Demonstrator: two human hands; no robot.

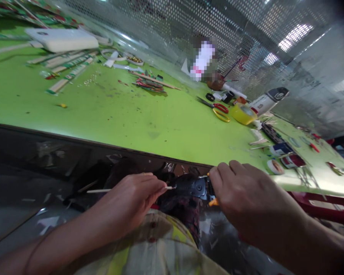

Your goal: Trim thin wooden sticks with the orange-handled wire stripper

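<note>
My left hand point(136, 191) pinches a thin pale wooden stick point(99, 190) between thumb and fingers, below the table's front edge. The stick's short end points right, close to the jaw end of a black hand tool point(190, 187) with a round screw head and orange parts. Whether the stick's tip touches the tool cannot be made out. My right hand point(240, 187) is wrapped round the tool's right end, hiding most of its grip. Both hands are above my lap, over dark patterned cloth point(183, 214).
On the green table point(149, 126) lie scissors point(216, 109), yellow tape point(243, 114), wrapped sticks point(71, 75) and a white box-like device point(63, 39). Small tubs point(275, 167) stand at right. A perforated screen point(166, 26) rises behind. A red tray-like object point(323, 206) sits at lower right.
</note>
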